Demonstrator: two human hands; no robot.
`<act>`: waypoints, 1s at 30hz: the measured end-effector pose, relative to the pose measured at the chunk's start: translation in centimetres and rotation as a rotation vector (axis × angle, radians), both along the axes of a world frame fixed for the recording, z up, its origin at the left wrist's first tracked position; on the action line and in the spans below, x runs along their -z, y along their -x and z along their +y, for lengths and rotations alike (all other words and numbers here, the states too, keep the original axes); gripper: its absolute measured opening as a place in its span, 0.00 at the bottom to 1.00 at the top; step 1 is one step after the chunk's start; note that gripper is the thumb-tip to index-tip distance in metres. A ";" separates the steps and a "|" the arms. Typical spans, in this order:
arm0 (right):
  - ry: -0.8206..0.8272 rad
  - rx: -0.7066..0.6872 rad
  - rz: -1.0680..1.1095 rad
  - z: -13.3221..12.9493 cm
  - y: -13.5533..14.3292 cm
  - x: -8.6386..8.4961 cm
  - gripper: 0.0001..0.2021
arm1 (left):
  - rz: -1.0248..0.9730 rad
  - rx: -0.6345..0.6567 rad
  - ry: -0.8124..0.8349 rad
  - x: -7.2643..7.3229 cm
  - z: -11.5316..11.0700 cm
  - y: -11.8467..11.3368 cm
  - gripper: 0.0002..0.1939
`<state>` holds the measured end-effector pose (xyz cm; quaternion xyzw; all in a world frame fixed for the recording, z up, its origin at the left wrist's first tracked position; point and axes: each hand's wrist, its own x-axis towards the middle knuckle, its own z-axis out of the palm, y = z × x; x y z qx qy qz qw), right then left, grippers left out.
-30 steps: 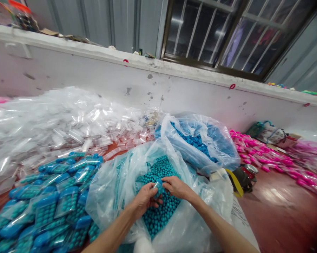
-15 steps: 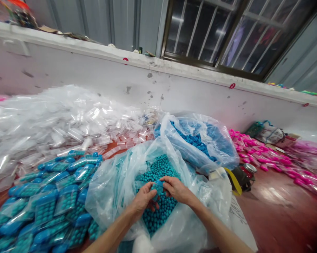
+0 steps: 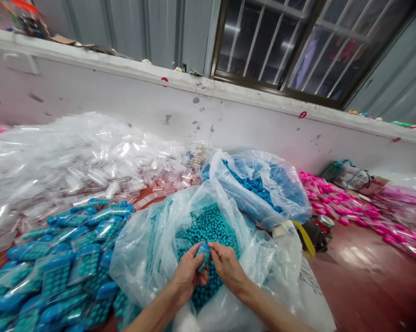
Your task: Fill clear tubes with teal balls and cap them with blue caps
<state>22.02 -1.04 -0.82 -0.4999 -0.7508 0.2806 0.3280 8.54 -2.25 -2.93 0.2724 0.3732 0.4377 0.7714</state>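
Between the fingers of my left hand (image 3: pixel 189 273) is a small clear container with a blue cap (image 3: pixel 203 251), tilted, with teal beads apparently inside. My right hand (image 3: pixel 227 266) has its fingers pinched at the right side of the cap; whether anything else is in them is hidden. Both hands are over an opened plastic bag (image 3: pixel 142 251) full of loose teal beads (image 3: pixel 219 228). To the left lies a heap of filled clear containers (image 3: pixel 86 265) with blue caps and teal beads.
Behind the bead bag stands another plastic bag (image 3: pixel 294 193) with blue pieces (image 3: pixel 254 184). Clear empty-looking containers (image 3: pixel 100 157) are piled along the wall. Pink pieces (image 3: pixel 353 207) lie on the red surface (image 3: pixel 363 276) at right, near a dark bag with a yellow strap (image 3: pixel 306 240).
The blue-capped container has turned from lying flatter to a more upright tilt. My hands have moved slightly lower, and my right fingers have shifted to the cap's side.
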 end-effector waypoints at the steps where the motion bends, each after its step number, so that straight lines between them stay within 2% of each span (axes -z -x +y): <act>1: 0.014 0.017 0.043 0.0 0.0 0.1 0.13 | 0.008 -0.014 -0.006 -0.2 0.0 0.0 0.45; 3: 0.169 0.016 0.200 0.2 0.0 0.3 0.12 | 0.028 -0.007 -0.034 -0.5 0.1 0.4 0.44; 6: 0.440 -0.010 0.398 0.4 0.0 0.5 0.09 | 0.027 0.106 -0.072 -0.8 0.3 1.1 0.43; 8: 0.400 0.035 0.392 0.1 0.3 0.6 0.09 | 0.009 0.118 -0.066 -0.9 0.1 1.2 0.41; 10: 0.224 0.102 0.299 -0.6 0.7 0.4 0.10 | -0.002 0.048 -0.052 -0.9 -0.2 1.0 0.41; 13: 0.077 0.057 0.168 -1.4 0.8 -0.1 0.11 | 0.047 -0.045 -0.040 -0.9 -0.6 0.6 0.41; 16: 0.121 -0.073 0.139 -1.4 0.2 -0.8 0.11 | 0.177 -0.053 -0.096 -1.0 -0.8 0.7 0.37; 18: 0.221 -0.119 0.188 -0.9 -0.4 -1.2 0.08 | 0.233 -0.016 -0.134 -1.2 -0.9 1.2 0.35; 20: 0.389 -0.135 0.287 -0.3 -0.8 -1.5 0.06 | 0.239 0.073 -0.135 -1.4 -0.8 1.9 0.36; 23: 0.584 -0.071 0.407 0.4 -0.6 -1.3 0.07 | 0.307 0.191 -0.154 -1.3 -0.4 2.9 0.38; 28: 0.491 0.066 0.468 0.5 0.4 -1.1 0.19 | 0.492 0.207 -0.302 -1.3 0.3 4.1 0.33; 30: 0.499 0.017 0.438 0.5 0.2 -1.9 0.20 | 0.504 0.255 -0.337 -1.8 0.1 4.5 0.28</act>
